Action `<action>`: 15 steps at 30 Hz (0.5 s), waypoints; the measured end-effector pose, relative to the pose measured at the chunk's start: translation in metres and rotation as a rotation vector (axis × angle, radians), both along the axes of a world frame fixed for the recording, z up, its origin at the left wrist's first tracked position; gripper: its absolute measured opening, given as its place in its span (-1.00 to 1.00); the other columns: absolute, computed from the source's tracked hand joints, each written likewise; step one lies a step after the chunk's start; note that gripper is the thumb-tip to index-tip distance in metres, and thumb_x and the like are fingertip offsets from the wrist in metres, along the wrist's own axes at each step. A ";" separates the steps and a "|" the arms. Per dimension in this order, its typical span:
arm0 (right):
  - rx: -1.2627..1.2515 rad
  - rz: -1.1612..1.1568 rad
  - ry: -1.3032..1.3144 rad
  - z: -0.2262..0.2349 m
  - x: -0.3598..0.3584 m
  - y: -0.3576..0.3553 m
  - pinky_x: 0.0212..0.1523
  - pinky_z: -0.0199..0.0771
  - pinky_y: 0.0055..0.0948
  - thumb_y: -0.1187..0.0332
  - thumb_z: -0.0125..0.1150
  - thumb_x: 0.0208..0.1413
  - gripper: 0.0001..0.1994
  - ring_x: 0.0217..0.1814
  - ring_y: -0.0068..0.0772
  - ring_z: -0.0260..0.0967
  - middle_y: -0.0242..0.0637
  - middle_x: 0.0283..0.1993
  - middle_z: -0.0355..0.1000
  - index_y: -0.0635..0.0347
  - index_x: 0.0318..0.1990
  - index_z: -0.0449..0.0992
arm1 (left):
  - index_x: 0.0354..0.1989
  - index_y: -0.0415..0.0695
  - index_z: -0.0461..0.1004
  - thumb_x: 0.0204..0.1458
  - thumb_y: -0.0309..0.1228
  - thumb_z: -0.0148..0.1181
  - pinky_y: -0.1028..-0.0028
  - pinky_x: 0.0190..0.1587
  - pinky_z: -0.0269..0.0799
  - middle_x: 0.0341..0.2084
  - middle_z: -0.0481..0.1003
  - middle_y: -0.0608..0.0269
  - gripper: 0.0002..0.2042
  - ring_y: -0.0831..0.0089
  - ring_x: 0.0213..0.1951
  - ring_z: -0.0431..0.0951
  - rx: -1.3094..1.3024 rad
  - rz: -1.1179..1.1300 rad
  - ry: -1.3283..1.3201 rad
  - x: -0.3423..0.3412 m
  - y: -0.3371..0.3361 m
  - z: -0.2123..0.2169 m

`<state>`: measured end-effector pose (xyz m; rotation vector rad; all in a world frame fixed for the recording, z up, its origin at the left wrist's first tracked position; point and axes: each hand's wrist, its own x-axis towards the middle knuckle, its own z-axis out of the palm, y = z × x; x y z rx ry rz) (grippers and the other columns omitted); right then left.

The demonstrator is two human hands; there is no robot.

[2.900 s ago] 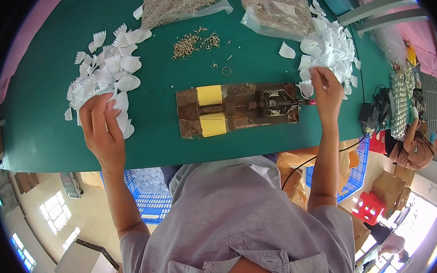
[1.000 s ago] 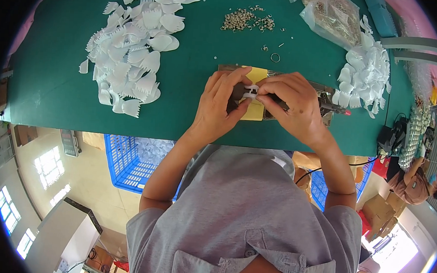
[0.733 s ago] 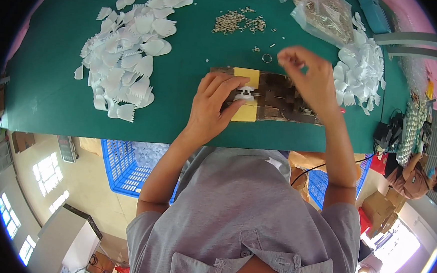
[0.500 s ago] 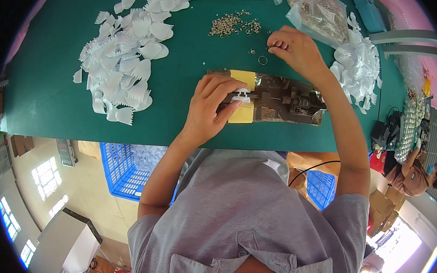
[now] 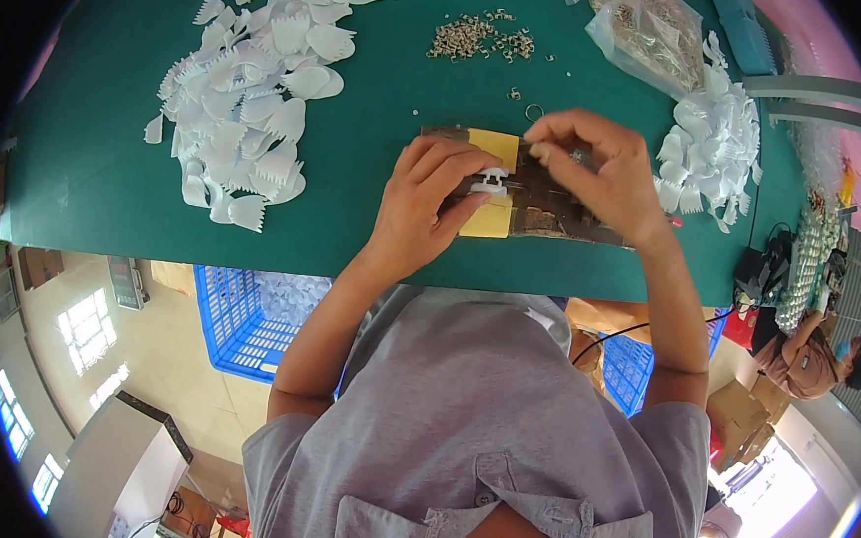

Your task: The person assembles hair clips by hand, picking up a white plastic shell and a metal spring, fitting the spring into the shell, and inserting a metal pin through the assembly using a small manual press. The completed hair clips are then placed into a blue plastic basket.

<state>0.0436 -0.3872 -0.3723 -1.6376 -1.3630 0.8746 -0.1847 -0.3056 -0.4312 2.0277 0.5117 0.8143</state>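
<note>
On yellow tape point(image 5: 486, 220) across a brown jig point(image 5: 542, 222), a white plastic part point(image 5: 492, 188) sits between the thumb and fingers of the left hand point(image 5: 420, 194), which pinches it. To its right, the right hand point(image 5: 609, 176) hovers over the jig, thumb and fingertips close together (whether they hold anything, I cannot tell). Beyond the jig lie a metal ring point(image 5: 534, 106) and a pile of small metal clips point(image 5: 461, 37); well to the left, a heap of toothed white pieces point(image 5: 238, 109) covers part of the green table point(image 5: 357, 181)
</note>
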 end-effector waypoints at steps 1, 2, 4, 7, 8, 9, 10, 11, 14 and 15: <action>-0.028 -0.023 0.030 0.003 -0.010 -0.005 -0.15 0.60 -0.51 0.50 0.32 0.21 -0.88 -0.22 -0.60 0.55 -0.37 -0.23 0.63 0.25 -0.13 0.66 | 0.02 -0.10 0.59 -0.04 -0.61 0.41 0.21 0.08 0.46 -0.06 0.58 0.20 -0.61 0.09 0.02 0.51 0.018 0.004 0.014 0.000 0.001 -0.001; -0.041 -0.060 -0.025 0.011 -0.021 -0.009 -0.07 0.55 -0.44 0.51 0.39 0.16 -0.90 -0.19 -0.52 0.57 -0.40 -0.25 0.64 0.21 -0.17 0.67 | 0.02 -0.11 0.59 -0.04 -0.62 0.42 0.26 0.05 0.49 -0.06 0.58 0.17 -0.60 0.12 0.02 0.53 0.036 0.009 0.028 -0.001 0.001 -0.002; 0.087 -0.039 -0.210 0.009 -0.028 -0.014 -0.01 0.49 -0.40 0.50 0.43 0.13 -0.89 -0.17 -0.46 0.56 -0.41 -0.25 0.64 0.17 -0.19 0.68 | 0.02 -0.11 0.60 -0.05 -0.63 0.43 0.26 0.05 0.49 -0.06 0.58 0.18 -0.60 0.12 0.02 0.53 0.024 0.007 0.026 0.001 0.001 -0.001; 0.244 -0.048 -0.352 -0.004 -0.039 -0.021 0.11 0.31 -0.34 0.47 0.49 0.05 -0.87 -0.12 -0.35 0.54 -0.45 -0.25 0.66 0.06 -0.24 0.71 | 0.02 -0.11 0.60 -0.06 -0.63 0.44 0.27 0.04 0.50 -0.06 0.58 0.18 -0.59 0.13 0.03 0.53 0.016 0.010 0.023 0.002 0.000 -0.001; 0.249 -0.065 -0.396 -0.006 -0.041 -0.023 0.14 0.33 -0.34 0.50 0.49 0.03 -0.86 -0.09 -0.36 0.54 -0.43 -0.22 0.67 0.10 -0.24 0.72 | 0.02 -0.10 0.61 -0.06 -0.64 0.45 0.27 0.04 0.50 -0.05 0.58 0.18 -0.58 0.13 0.03 0.53 0.019 0.012 0.022 0.002 0.000 -0.001; 0.255 -0.079 -0.439 -0.007 -0.043 -0.024 0.16 0.35 -0.35 0.53 0.49 0.02 -0.86 -0.06 -0.38 0.54 -0.40 -0.19 0.68 0.14 -0.24 0.73 | 0.02 -0.10 0.61 -0.06 -0.64 0.45 0.27 0.04 0.50 -0.05 0.58 0.18 -0.58 0.13 0.03 0.53 0.018 0.013 0.025 0.002 0.000 -0.001; 0.254 -0.078 -0.437 -0.008 -0.044 -0.024 0.16 0.35 -0.35 0.53 0.49 0.02 -0.86 -0.06 -0.38 0.54 -0.40 -0.19 0.68 0.14 -0.24 0.73 | 0.02 -0.10 0.61 -0.07 -0.64 0.45 0.27 0.04 0.51 -0.05 0.58 0.18 -0.58 0.13 0.03 0.53 0.022 0.016 0.032 0.001 0.000 -0.001; 0.277 -0.083 -0.476 -0.008 -0.045 -0.025 0.15 0.36 -0.35 0.53 0.50 0.02 -0.85 -0.06 -0.38 0.54 -0.41 -0.18 0.69 0.14 -0.23 0.73 | 0.02 -0.09 0.61 -0.07 -0.64 0.45 0.27 0.04 0.51 -0.05 0.58 0.19 -0.58 0.14 0.03 0.53 0.026 0.019 0.039 0.001 0.000 -0.001; 0.309 -0.096 -0.504 -0.011 -0.047 -0.026 0.09 0.37 -0.34 0.50 0.50 0.02 -0.85 -0.09 -0.40 0.54 -0.46 -0.19 0.69 0.10 -0.23 0.73 | 0.03 -0.09 0.61 -0.06 -0.64 0.45 0.28 0.03 0.51 -0.04 0.58 0.19 -0.58 0.15 0.04 0.53 0.015 0.017 0.047 0.000 0.000 0.000; 0.317 -0.106 -0.496 -0.011 -0.047 -0.027 0.05 0.36 -0.33 0.48 0.50 0.02 -0.86 -0.12 -0.43 0.54 -0.50 -0.20 0.69 0.07 -0.24 0.73 | 0.03 -0.09 0.61 -0.06 -0.64 0.45 0.28 0.03 0.51 -0.04 0.58 0.19 -0.58 0.15 0.04 0.53 0.015 0.017 0.045 0.001 0.000 -0.001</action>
